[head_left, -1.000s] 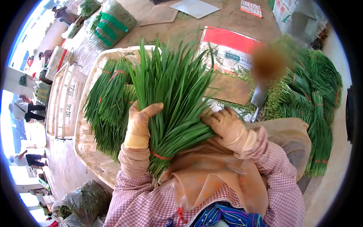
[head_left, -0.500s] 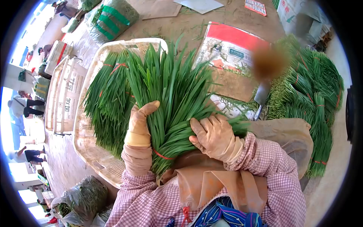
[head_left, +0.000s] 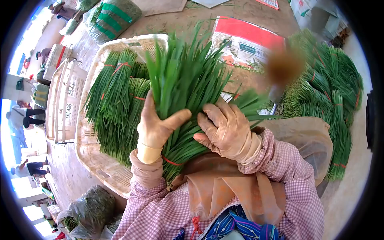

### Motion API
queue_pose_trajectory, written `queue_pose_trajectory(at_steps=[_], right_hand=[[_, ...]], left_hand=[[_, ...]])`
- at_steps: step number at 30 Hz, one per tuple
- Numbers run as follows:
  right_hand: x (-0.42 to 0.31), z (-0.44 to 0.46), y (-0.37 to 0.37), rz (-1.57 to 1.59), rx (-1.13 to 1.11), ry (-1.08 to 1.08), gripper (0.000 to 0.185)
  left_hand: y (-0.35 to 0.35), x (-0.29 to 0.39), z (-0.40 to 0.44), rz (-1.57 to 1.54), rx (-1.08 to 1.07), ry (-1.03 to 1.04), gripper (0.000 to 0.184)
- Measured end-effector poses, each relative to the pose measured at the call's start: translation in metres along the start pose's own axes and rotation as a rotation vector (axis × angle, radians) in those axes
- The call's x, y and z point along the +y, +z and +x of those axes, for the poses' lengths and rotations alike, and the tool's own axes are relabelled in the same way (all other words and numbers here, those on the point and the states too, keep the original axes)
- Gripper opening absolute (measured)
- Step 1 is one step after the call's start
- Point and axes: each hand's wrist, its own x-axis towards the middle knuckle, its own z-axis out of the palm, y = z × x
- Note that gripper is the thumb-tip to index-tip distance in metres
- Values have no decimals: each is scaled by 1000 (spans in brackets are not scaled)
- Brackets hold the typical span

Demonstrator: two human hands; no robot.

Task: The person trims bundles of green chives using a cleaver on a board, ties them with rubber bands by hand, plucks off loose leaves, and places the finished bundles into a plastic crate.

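A large bunch of long green leaves (head_left: 186, 80) fans out over my lap, tied near its base by a red band (head_left: 173, 161). My left hand (head_left: 160, 124), in a tan glove, is round the left side of the bunch, its thumb across the leaves. On the right side, my gloved right hand (head_left: 230, 130) has its fingers curled over the leaves, and some leaf tips stick out beyond it to the right. Left of the bunch, a cream plastic crate (head_left: 108, 176) holds several banded green bundles (head_left: 116, 104).
More banded bundles (head_left: 336, 108) lie at the right. Ahead are a red and white sack (head_left: 248, 38) and a metal blade (head_left: 276, 94), partly behind a brown blur. Another crate (head_left: 68, 104), stuffed plastic bags (head_left: 90, 210) and several people are at the left.
My left hand has opened its thumb wider and moved slightly right over the leaves. My right hand has come in from the outer leaves toward the middle, bending some of them to the right.
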Motion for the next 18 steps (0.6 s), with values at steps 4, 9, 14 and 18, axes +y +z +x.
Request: queue_pose_trajectory(at_steps=[4,9,14,18], right_hand=[[14,13,14,151,78,-135,42],[11,4,18,67,-85,-85,43],[3,-11,18,20,-82,-19,40],[5,-16,15,104,-20,24,37]], left_hand=[[-5,-7,3,373,11,-5,78],[-14,-24,11,-389,11,-267,50],[-14,-25,8,-686,44,-439,43],[-9,-17,5,-673,21,-419,43]])
